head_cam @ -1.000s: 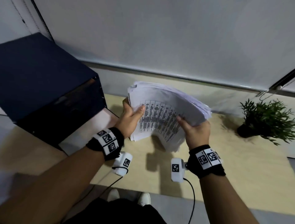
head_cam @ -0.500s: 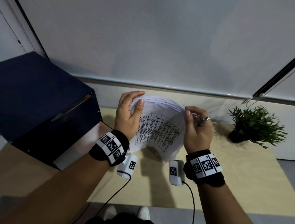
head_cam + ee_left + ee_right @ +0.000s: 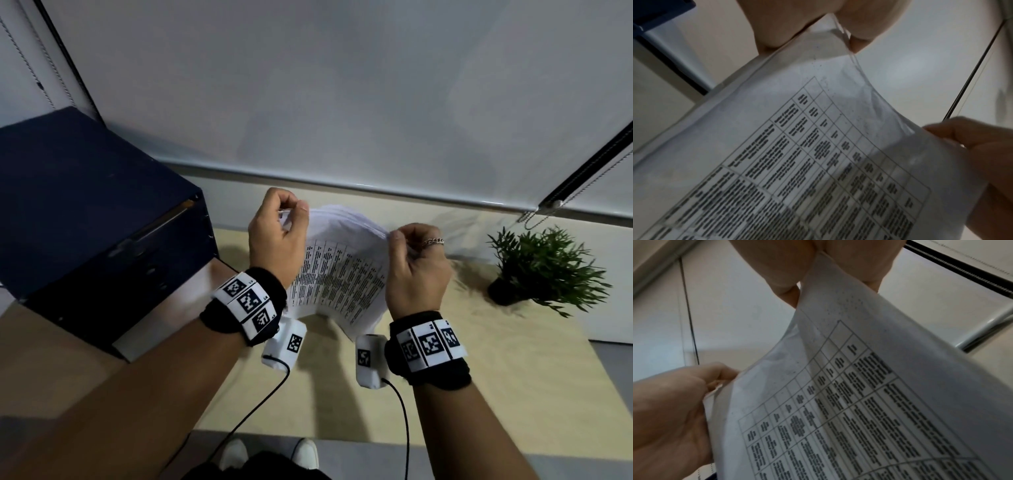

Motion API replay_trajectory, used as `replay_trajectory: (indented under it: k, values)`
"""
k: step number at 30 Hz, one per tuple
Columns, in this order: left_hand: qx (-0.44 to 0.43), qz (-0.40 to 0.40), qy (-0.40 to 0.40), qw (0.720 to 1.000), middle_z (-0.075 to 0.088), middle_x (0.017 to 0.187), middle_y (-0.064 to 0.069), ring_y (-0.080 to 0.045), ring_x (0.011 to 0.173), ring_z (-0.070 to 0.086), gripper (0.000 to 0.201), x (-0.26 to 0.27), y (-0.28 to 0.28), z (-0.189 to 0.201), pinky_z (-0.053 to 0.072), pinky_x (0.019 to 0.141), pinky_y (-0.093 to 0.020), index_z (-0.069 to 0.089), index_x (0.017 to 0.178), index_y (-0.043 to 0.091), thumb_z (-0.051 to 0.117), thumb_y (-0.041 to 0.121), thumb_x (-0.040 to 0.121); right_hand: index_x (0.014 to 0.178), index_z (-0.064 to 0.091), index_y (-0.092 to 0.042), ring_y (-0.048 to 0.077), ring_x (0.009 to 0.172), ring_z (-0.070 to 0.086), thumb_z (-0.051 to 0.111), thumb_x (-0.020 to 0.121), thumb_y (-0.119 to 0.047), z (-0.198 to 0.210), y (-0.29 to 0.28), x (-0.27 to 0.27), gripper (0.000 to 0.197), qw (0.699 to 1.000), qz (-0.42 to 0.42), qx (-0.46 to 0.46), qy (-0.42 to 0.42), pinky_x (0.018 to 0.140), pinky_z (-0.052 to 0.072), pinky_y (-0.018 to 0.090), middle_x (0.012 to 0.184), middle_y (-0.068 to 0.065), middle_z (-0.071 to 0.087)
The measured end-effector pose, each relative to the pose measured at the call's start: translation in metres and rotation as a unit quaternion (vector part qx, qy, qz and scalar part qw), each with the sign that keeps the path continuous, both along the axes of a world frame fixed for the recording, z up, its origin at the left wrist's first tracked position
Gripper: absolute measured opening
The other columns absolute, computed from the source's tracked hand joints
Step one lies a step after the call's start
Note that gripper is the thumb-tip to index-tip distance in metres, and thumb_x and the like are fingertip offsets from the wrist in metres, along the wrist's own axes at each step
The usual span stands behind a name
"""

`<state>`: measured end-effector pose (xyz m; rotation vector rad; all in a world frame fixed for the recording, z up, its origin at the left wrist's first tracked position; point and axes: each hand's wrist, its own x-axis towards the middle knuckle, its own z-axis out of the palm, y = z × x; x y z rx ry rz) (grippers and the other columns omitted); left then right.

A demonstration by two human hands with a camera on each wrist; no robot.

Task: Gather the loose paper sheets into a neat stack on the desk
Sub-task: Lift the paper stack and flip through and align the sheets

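Observation:
A thick bundle of white paper sheets (image 3: 337, 274), the front one printed with a table, hangs upright above the light wooden desk (image 3: 496, 394). My left hand (image 3: 277, 236) pinches its upper left corner, thumb in front and fingers curled behind. At the upper right corner my right hand (image 3: 416, 263), with a ring on one finger, pinches the bundle too. The sheets bow forward between the hands and their lower edge hangs just above the desk. Close up, the printed sheet (image 3: 818, 162) fills the left wrist view, and the same sheet (image 3: 859, 402) fills the right wrist view.
A dark blue box (image 3: 89, 222) stands on the desk at the left, close to my left forearm. A small potted green plant (image 3: 544, 267) sits at the back right. Behind the desk runs a white wall with a window blind (image 3: 342, 85). The desk's front edge lies near my shoes.
The bundle went from lying slanted across both hands to hanging upright. Both hands shifted from its sides up to its top corners and now pinch there.

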<state>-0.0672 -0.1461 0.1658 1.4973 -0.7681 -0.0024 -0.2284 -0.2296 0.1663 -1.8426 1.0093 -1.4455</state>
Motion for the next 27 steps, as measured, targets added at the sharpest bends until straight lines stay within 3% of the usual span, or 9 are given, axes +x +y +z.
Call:
replay_trajectory:
  k: [6, 9, 12, 14, 16, 19, 21, 25, 27]
  values:
    - [0.005, -0.014, 0.008, 1.000, 0.062, 0.090, 0.005, 0.004, 0.082, 0.058, 0.012, 0.010, -0.003, 0.004, 0.044, 0.076, -0.008, 0.060, 0.099, 0.007, 0.052, 0.002, 0.092, 0.100, 0.058, -0.023, 0.011, 0.077, 0.064, 0.055, 0.091, -0.019, -0.006, -0.004, -0.007, 0.009, 0.998, 0.005, 0.036, -0.051, 0.076, 0.054, 0.037, 0.084, -0.005, 0.065]
    - [0.011, -0.057, 0.004, 0.998, 0.064, 0.099, 0.003, 0.001, 0.093, 0.060, 0.014, 0.012, -0.001, 0.002, 0.046, 0.085, -0.011, 0.061, 0.104, 0.007, 0.051, 0.004, 0.095, 0.113, 0.051, -0.017, 0.012, 0.084, 0.066, 0.071, 0.086, -0.010, -0.005, 0.000, -0.008, 0.035, 0.987, 0.077, 0.091, -0.110, 0.075, 0.055, 0.024, 0.092, 0.002, 0.066]
    - [0.006, -0.077, 0.028, 0.997, 0.065, 0.103, 0.001, -0.004, 0.095, 0.061, 0.013, 0.016, 0.002, -0.001, 0.049, 0.087, -0.020, 0.058, 0.110, 0.011, 0.053, 0.014, 0.098, 0.120, 0.042, -0.016, 0.016, 0.088, 0.068, 0.076, 0.072, 0.009, -0.009, 0.000, -0.013, 0.063, 0.966, 0.139, 0.127, -0.174, 0.080, 0.055, 0.026, 0.096, 0.013, 0.067]
    - [0.003, -0.117, 0.056, 0.992, 0.063, 0.106, 0.001, -0.004, 0.099, 0.061, 0.028, 0.021, 0.005, -0.003, 0.047, 0.090, -0.019, 0.050, 0.118, 0.018, 0.062, 0.021, 0.093, 0.124, 0.039, -0.013, 0.012, 0.088, 0.069, 0.076, 0.068, 0.015, -0.013, -0.001, -0.016, 0.072, 0.963, 0.144, 0.138, -0.183, 0.080, 0.055, 0.024, 0.098, 0.014, 0.067]
    - [0.033, -0.147, 0.055, 0.987, 0.064, 0.106, 0.000, -0.006, 0.099, 0.061, 0.043, 0.027, 0.007, -0.006, 0.047, 0.089, -0.018, 0.048, 0.119, 0.021, 0.072, 0.024, 0.085, 0.122, 0.046, -0.004, 0.003, 0.084, 0.068, 0.077, 0.069, 0.014, -0.018, -0.003, -0.016, 0.065, 0.967, 0.131, 0.154, -0.157, 0.078, 0.055, 0.020, 0.096, 0.005, 0.067]
    - [0.061, -0.152, 0.051, 0.985, 0.064, 0.082, 0.007, 0.004, 0.071, 0.058, 0.025, 0.027, 0.010, -0.003, 0.047, 0.068, -0.016, 0.059, 0.097, 0.014, 0.075, 0.023, 0.080, 0.093, 0.066, 0.001, -0.003, 0.071, 0.065, 0.081, 0.069, -0.005, -0.020, -0.006, -0.016, 0.029, 0.977, 0.133, 0.138, -0.094, 0.072, 0.054, 0.019, 0.075, -0.011, 0.071]
    - [0.031, -0.149, 0.054, 0.987, 0.063, 0.072, 0.012, 0.003, 0.063, 0.056, 0.017, 0.026, 0.015, 0.002, 0.047, 0.062, -0.016, 0.061, 0.087, 0.018, 0.076, 0.021, 0.079, 0.083, 0.067, 0.000, -0.006, 0.064, 0.063, 0.080, 0.069, 0.002, -0.016, -0.006, -0.019, 0.019, 0.980, 0.133, 0.113, -0.101, 0.066, 0.051, 0.012, 0.069, -0.019, 0.071]
    - [-0.002, -0.187, 0.032, 0.982, 0.060, 0.095, 0.013, 0.000, 0.087, 0.057, 0.015, 0.021, 0.030, -0.009, 0.045, 0.083, -0.015, 0.054, 0.102, 0.024, 0.063, 0.021, 0.090, 0.082, 0.060, -0.009, -0.009, 0.066, 0.062, 0.071, 0.075, 0.013, -0.014, -0.003, -0.032, 0.026, 0.977, 0.139, 0.099, -0.131, 0.066, 0.048, 0.008, 0.072, -0.023, 0.070]
    - [0.023, -0.192, 0.039, 0.980, 0.054, 0.096, 0.009, -0.005, 0.086, 0.052, 0.012, 0.019, 0.034, -0.025, 0.043, 0.083, -0.021, 0.049, 0.108, 0.019, 0.054, 0.021, 0.097, 0.085, 0.058, -0.011, -0.011, 0.068, 0.061, 0.065, 0.081, 0.013, -0.022, -0.001, -0.034, 0.025, 0.977, 0.133, 0.107, -0.125, 0.068, 0.047, 0.006, 0.074, -0.025, 0.069]
